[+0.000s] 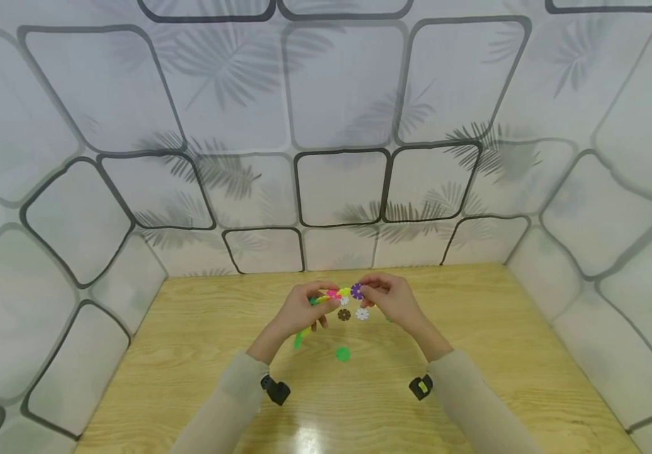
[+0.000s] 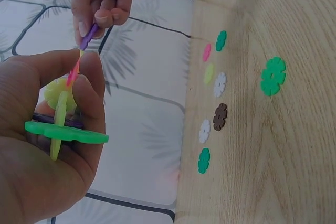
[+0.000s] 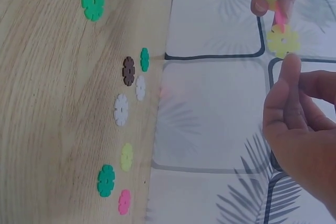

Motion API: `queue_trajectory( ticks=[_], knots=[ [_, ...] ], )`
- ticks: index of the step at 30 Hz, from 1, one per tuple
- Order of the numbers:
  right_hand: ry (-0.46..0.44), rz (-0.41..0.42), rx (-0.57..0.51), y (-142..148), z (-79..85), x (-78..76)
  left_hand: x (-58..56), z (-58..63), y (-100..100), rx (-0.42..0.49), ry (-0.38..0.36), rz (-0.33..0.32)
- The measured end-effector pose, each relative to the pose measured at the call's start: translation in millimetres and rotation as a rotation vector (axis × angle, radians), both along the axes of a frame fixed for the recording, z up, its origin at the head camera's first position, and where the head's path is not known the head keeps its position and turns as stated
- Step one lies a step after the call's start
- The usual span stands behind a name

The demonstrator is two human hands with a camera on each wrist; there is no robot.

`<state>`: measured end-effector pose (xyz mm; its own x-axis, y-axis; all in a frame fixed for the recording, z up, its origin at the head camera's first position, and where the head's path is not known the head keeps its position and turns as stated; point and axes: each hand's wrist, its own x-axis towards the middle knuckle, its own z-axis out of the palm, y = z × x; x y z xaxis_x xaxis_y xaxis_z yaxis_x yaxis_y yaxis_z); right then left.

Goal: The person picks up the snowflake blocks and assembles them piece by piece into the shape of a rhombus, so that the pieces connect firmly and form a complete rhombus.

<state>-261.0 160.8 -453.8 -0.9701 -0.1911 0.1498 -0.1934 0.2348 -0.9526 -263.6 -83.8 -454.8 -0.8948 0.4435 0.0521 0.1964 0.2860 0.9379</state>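
Note:
My left hand [image 1: 297, 310] grips a chain of slotted plastic flower discs, with a pink disc [image 1: 333, 294] between its fingers. The chain's lower part, with a green disc [image 2: 65, 132] and a pale yellow disc [image 2: 59, 98], hangs by the palm in the left wrist view. My right hand [image 1: 396, 302] pinches a purple disc [image 1: 357, 291] between thumb and fingers. That disc meets the yellow disc [image 3: 283, 40] at the chain's end; whether their slots are joined I cannot tell. Fingers hide part of the chain.
On the wooden table [image 1: 201, 378] lie loose discs: brown [image 1: 344, 314], white [image 1: 362, 313], a nearer green one [image 1: 343, 354], also pink [image 2: 207, 52] and yellow [image 2: 209, 73]. Patterned cloth walls [image 1: 343, 189] enclose the table's back and sides.

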Motion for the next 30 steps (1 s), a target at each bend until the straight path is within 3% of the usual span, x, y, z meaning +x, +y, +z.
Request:
queue_trajectory(
  ticks=[19, 30],
  knots=[
    [-0.008, 0.003, 0.030, 1.8, 6.0, 0.8, -0.3, 1.6, 0.5, -0.003, -0.005, -0.052],
    [-0.049, -0.029, -0.020, -2.5, 6.0, 2.8, 1.5, 1.5, 1.9, 0.071, -0.051, -0.060]
  ],
)
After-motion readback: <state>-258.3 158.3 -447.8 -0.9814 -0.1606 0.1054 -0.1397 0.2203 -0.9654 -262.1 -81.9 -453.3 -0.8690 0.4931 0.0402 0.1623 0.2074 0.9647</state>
